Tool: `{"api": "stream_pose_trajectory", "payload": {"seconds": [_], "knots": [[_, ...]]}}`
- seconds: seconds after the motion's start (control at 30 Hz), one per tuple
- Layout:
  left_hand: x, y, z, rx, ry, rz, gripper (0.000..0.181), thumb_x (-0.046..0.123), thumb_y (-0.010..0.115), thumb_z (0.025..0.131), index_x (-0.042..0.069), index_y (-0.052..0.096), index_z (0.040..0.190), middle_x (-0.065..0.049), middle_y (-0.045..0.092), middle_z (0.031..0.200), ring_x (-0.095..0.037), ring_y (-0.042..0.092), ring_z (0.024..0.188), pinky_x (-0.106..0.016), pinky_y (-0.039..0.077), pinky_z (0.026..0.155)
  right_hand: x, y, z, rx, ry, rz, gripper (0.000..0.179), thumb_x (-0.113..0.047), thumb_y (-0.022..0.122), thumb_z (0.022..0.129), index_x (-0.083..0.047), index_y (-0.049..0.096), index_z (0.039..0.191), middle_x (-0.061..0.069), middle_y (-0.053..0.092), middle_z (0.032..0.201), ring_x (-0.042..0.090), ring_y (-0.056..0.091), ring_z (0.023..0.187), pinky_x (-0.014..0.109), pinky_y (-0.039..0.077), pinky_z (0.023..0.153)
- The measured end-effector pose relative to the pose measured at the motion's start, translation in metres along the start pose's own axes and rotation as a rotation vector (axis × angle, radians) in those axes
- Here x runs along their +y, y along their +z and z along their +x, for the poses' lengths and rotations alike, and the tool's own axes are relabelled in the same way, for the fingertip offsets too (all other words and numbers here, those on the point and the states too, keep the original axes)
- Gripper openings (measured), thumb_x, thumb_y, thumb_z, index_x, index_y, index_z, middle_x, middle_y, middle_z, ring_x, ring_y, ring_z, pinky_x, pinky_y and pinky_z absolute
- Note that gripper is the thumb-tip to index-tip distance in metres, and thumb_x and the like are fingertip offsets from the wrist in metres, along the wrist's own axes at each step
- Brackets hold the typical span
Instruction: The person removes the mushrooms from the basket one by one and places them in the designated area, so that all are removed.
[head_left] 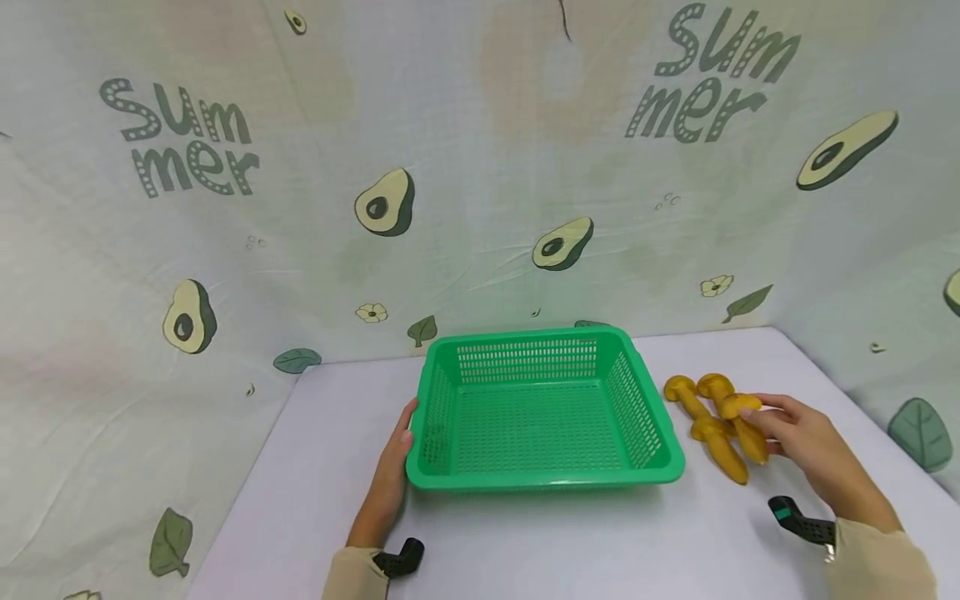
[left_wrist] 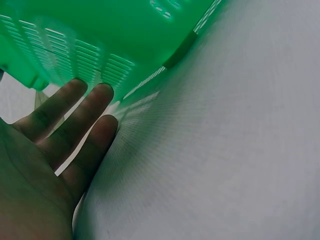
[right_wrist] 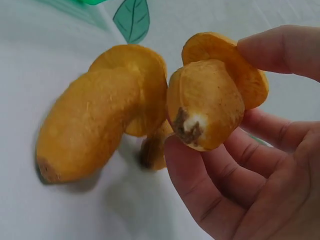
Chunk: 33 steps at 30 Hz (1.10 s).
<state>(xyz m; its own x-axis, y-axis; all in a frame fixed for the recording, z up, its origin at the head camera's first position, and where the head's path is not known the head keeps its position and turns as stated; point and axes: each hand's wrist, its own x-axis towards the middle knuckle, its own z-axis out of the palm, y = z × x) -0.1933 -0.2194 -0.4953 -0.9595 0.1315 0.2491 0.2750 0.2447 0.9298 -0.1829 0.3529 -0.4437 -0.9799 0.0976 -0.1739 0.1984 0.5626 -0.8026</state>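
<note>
My right hand point(head_left: 806, 442) pinches a yellow-orange mushroom point(right_wrist: 207, 100) between thumb and fingers, its stem end facing the right wrist camera. Other mushrooms point(head_left: 718, 450) of the same kind lie close together on the table beside it, and one point(right_wrist: 92, 120) shows large in the right wrist view. A green plastic basket point(head_left: 547, 479) with slotted walls stands to the left of them, with nothing in it. At the basket's left side is my left hand point(head_left: 388, 471). Its fingers point(left_wrist: 82, 115) are extended against the slotted outer wall in the left wrist view.
The basket and mushrooms share a white-covered table point(head_left: 547, 550). Behind it hangs a pale cloth point(head_left: 465, 275) printed with avocados and leaves, and the cloth runs down both sides of the table. A black strap band point(head_left: 806, 525) sits on each wrist.
</note>
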Motion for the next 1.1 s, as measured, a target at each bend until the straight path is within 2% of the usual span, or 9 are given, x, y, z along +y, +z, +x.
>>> {"api": "stream_pose_trajectory", "payload": {"seconds": [0.27,0.47,0.63,0.9,1.1], "knots": [[0.001,0.001,0.002,0.001,-0.02,-0.004,0.052,0.045,0.023,0.109,0.034,0.023,0.16,0.008,0.02,0.164,-0.019,0.012,0.151,-0.06,0.006,0.118,0.014,-0.01,0.002,-0.015,0.022,-0.029,0.089,-0.057,0.049,0.1,0.015,0.027,0.147,0.029,0.056,0.127,0.007,0.057,0.087,0.026,0.054,0.07],[-0.001,0.001,0.001,0.002,-0.021,-0.006,0.052,0.043,0.023,0.11,0.032,0.022,0.161,0.005,0.019,0.165,-0.021,0.011,0.151,-0.062,0.005,0.117,0.02,-0.014,0.004,-0.03,0.046,-0.02,0.087,-0.056,0.049,0.101,0.015,0.028,0.147,0.027,0.055,0.127,0.014,0.059,0.088,0.027,0.053,0.07],[0.0,0.0,0.001,0.007,-0.026,0.005,0.052,0.042,0.024,0.11,0.031,0.022,0.161,0.006,0.019,0.165,-0.021,0.01,0.151,-0.061,0.005,0.117,0.023,-0.017,0.003,-0.018,0.035,-0.03,0.085,-0.053,0.049,0.102,0.017,0.027,0.146,0.034,0.049,0.131,0.01,0.059,0.086,0.024,0.053,0.069],[0.003,0.001,0.001,0.002,-0.026,0.007,0.052,0.041,0.023,0.11,0.031,0.021,0.161,0.004,0.018,0.165,-0.022,0.009,0.152,-0.061,0.004,0.118,0.032,-0.019,0.006,-0.022,0.122,-0.067,0.093,-0.058,0.048,0.1,0.019,0.023,0.145,0.039,0.045,0.129,0.03,0.057,0.095,0.032,0.049,0.073],[-0.001,0.001,0.001,0.003,-0.019,-0.006,0.052,0.041,0.022,0.11,0.03,0.021,0.161,0.005,0.018,0.165,-0.022,0.01,0.151,-0.061,0.005,0.117,0.039,-0.016,0.01,-0.021,0.142,-0.085,0.094,-0.061,0.051,0.097,0.017,0.029,0.144,0.034,0.053,0.122,0.031,0.055,0.094,0.028,0.048,0.066]]}}
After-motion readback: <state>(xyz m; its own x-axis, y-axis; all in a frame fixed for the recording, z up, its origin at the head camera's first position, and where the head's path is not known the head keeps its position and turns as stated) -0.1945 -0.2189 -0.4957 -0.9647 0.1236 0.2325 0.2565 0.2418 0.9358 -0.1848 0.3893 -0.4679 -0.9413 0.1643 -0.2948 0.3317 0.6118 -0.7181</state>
